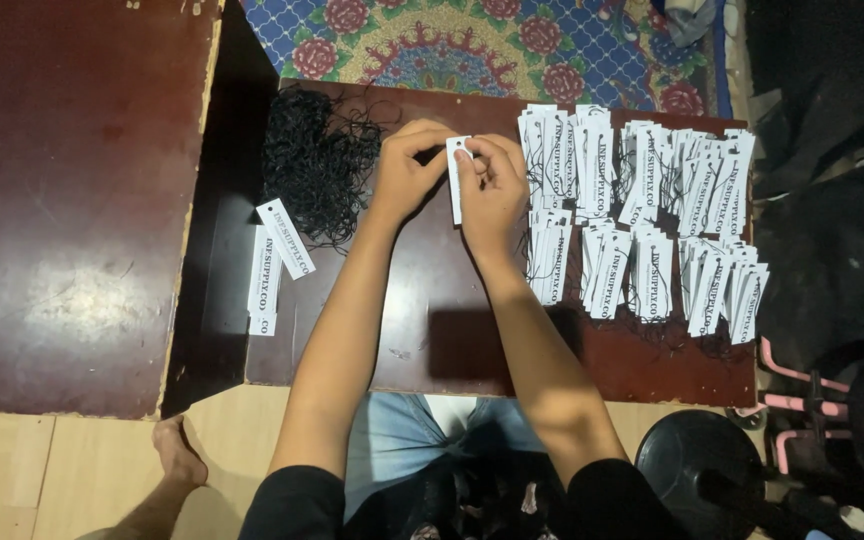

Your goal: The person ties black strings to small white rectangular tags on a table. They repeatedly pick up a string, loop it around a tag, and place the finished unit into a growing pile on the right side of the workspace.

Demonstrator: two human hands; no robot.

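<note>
A narrow white paper tag (457, 175) with a small hole near its top is held upright between both my hands above a low dark-red table (432, 340). My right hand (494, 182) pinches the tag along its right edge. My left hand (407, 165) meets it from the left, fingertips by the hole; a thin black string there is hard to make out. A tangled pile of black strings (317, 160) lies just left of my left hand. Two loose white tags (277, 255) lie below that pile.
Several bundles of white tags with strings (642, 210) lie in rows on the right half of the table. A larger dark-red table (72, 200) stands to the left, a patterned rug (472, 45) behind, a black round object (702, 465) and pink frame (812, 400) at lower right.
</note>
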